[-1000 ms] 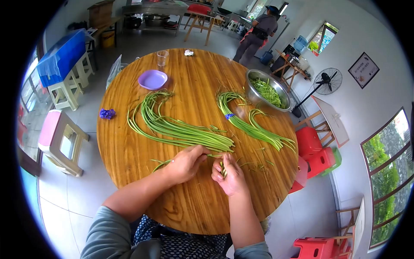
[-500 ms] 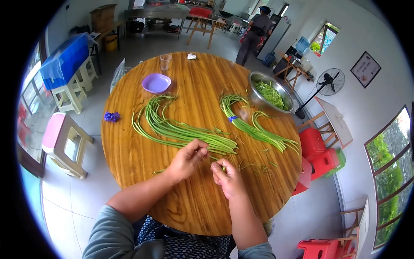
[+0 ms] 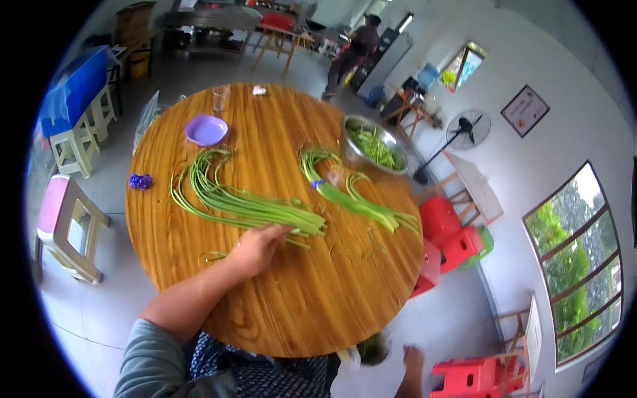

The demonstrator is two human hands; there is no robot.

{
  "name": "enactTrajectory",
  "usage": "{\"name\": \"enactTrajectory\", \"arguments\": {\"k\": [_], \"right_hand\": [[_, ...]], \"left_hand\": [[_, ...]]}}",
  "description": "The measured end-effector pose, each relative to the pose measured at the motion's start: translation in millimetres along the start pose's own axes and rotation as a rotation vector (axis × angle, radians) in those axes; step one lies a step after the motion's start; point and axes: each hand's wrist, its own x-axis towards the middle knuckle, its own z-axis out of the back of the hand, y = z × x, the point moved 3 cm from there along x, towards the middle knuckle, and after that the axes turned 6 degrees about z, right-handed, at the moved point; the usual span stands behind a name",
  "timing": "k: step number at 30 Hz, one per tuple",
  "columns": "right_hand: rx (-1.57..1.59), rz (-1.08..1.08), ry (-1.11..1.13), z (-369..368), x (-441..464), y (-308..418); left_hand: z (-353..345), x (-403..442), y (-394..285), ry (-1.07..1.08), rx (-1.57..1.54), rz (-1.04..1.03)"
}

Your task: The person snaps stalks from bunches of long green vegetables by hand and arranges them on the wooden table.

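A loose bunch of long green garlic scapes [image 3: 245, 201] lies across the table, curled ends pointing away from me. My left hand [image 3: 255, 251] is at the near side of its straight ends, fingers stretched over the closest stems and touching them. My right hand [image 3: 413, 357] hangs beyond the table's near right edge, blurred, so its fingers are hard to make out. Close to it, below the edge, is a round container [image 3: 375, 348] with dark greenish contents. A second bunch [image 3: 355, 202], tied with a purple-blue band [image 3: 317, 184], lies to the right.
On the round wooden table [image 3: 285, 318] are a steel bowl [image 3: 399, 166] of cut green pieces, a purple dish [image 3: 206, 131], a clear cup [image 3: 221, 99] and a purple bundle [image 3: 140, 181]. Red stools [image 3: 441, 221] stand at right. A person [image 3: 353, 53] is at the back.
My right hand has left the table and moved down past its right edge. My left hand has lowered onto the near stems. The view has shifted right.
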Motion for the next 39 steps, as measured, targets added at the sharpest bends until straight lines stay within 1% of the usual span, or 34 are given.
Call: {"name": "enactTrajectory", "arguments": {"k": [1,2,3,4,5,6,8,9,11,12,13,15,16,17,18,19,20,21,23,25,27,28,29,30,31,32,33,34,35,36,37,39], "right_hand": [[-0.06,0.058,-0.051,-19.7,-10.8,-17.0],[0.009,0.072,-0.102,-27.6,-12.5,-21.6],[0.156,0.067,-0.152,-39.4,-12.5,-29.2],[0.769,-0.42,-0.094,-20.2,-12.4,-1.1],[0.878,-0.433,-0.119,3.8,-2.4,39.3],[0.988,-0.436,-0.148,24.8,10.8,73.4],[1.255,-0.407,-0.167,59.7,36.3,138.0],[1.366,-0.316,-0.122,83.3,44.0,178.9],[1.599,-0.156,-0.007,122.2,44.9,263.3],[1.725,-0.08,0.059,132.3,42.6,302.7],[1.779,0.072,0.204,133.9,39.2,334.4],[1.879,0.302,0.507,142.7,28.7,392.0],[1.92,0.266,0.631,145.6,21.7,415.3],[1.959,0.235,0.761,148.5,15.3,433.6],[1.964,0.242,0.771,150.8,12.4,442.8],[1.926,0.193,0.913,150.3,8.1,452.6],[1.877,0.144,1.055,149.0,4.2,460.0],[1.873,0.153,1.067,147.7,3.3,462.1],[1.86,0.202,1.169,141.0,1.4,459.9],[1.879,0.165,1.233,137.9,-1.5,459.3],[1.804,0.125,1.069,142.7,-3.5,460.3],[1.794,0.13,1.077,139.9,-8.5,464.4],[1.507,0.427,0.604,141.4,-10.8,468.0],[1.17,0.671,0.149,146.2,-19.9,474.0],[1.128,0.728,-0.137,149.3,-28.3,481.8],[1.13,0.749,-0.202,145.4,-28.0,485.1],[1.138,0.767,-0.268,142.5,-28.9,487.4],[1.15,0.776,-0.269,140.6,-31.2,487.2],[1.382,0.608,-0.013,133.8,-30.6,484.3],[1.586,0.411,0.253,126.7,-31.4,480.8],[1.978,0.266,0.522,125.2,-26.6,480.0],[2.2,0.064,0.784,129.6,-18.3,476.7]], "left_hand": [[-2.3,-0.7,1.7,0.02,0.031,0.103],[-2.9,-5.1,3.1,0.077,0.07,0.217],[-5.7,-10.8,2.3,0.117,0.088,0.225],[-10.3,-11.9,4.7,0.139,0.099,0.27],[-12.6,-6.0,5.4,0.136,0.11,0.301],[-14.4,-2.8,2.1,0.13,0.12,0.285],[-15.5,-2.9,-7.8,0.106,0.084,0.12],[-13.7,-1.2,-12.1,0.105,0.098,0.114],[-14.4,-3.3,-26.7,0.141,0.011,0.079],[-12.2,-2.9,-40.0,0.185,-0.017,0.172],[-10.0,-1.6,-55.0,0.193,-0.018,0.169],[-9.8,-1.5,-72.8,0.215,-0.025,0.279],[-12.8,-3.3,-74.5,0.217,-0.022,0.282],[-12.5,-4.5,-79.2,0.174,0.022,0.145],[-10.4,-6.3,-83.5,0.127,0.069,0.006],[-8.1,-7.4,-82.5,0.119,0.079,0.008],[-5.9,-9.5,-84.5,0.088,0.146,-0.135],[-4.3,-13.2,-85.4,0.058,0.211,-0.276],[0.4,-18.6,-80.2,0.055,0.258,-0.283],[2.9,-22.5,-83.3,0.089,0.322,-0.391],[1.2,-25.1,-80.7,0.064,0.301,-0.371],[0.2,-25.3,-80.4,0.042,0.283,-0.36],[-2.8,-25.0,-84.1,0.029,0.286,-0.351],[-5.7,-23.2,-83.8,0.019,0.165,-0.086],[-7.3,-22.4,-80.9,0.004,0.042,0.171],[-10.3,-20.0,-76.7,-0.068,-0.015,0.103],[-9.2,-16.0,-70.6,-0.081,-0.004,0.099],[-6.0,-13.3,-63.7,-0.126,-0.046,0.15],[-0.9,-11.6,-61.8,-0.165,-0.09,0.204],[5.7,-8.7,-60.5,-0.147,-0.126,0.195],[11.6,-7.3,-61.5,-0.135,-0.122,0.2],[18.1,-6.1,-69.1,-0.035,-0.136,0.121]]}}
